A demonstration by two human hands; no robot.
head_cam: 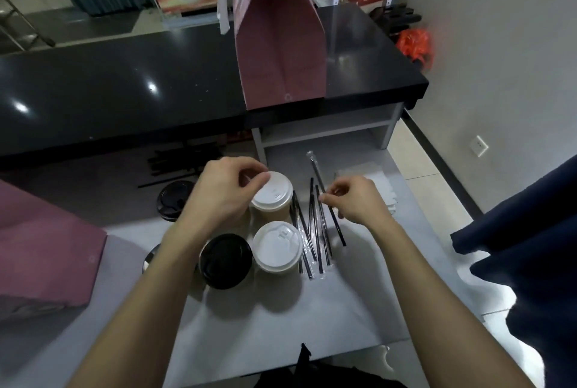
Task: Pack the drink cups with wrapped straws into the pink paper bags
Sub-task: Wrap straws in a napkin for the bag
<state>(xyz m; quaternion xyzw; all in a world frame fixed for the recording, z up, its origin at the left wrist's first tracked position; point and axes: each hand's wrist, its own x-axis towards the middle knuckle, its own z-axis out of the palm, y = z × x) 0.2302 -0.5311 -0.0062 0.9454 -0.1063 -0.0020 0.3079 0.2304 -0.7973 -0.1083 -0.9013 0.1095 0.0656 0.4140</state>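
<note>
My left hand point(223, 189) grips the rim of a white-lidded cup point(273, 197) on the grey table. My right hand point(356, 200) pinches a wrapped black straw point(315, 169) lifted at an angle above several wrapped straws point(312, 231) lying beside the cups. A second white-lidded cup point(276, 247) and a black-lidded cup point(225, 261) stand nearer me. One pink paper bag point(278, 44) stands upright on the black counter. Another pink bag point(43, 250) lies at the left edge of the table.
A black lid point(175, 198) lies left of my left hand. More black straws point(175, 162) are piled under the black counter point(125, 87). White napkins point(374, 181) lie at the right. A dark blue cloth point(524, 231) hangs at the right.
</note>
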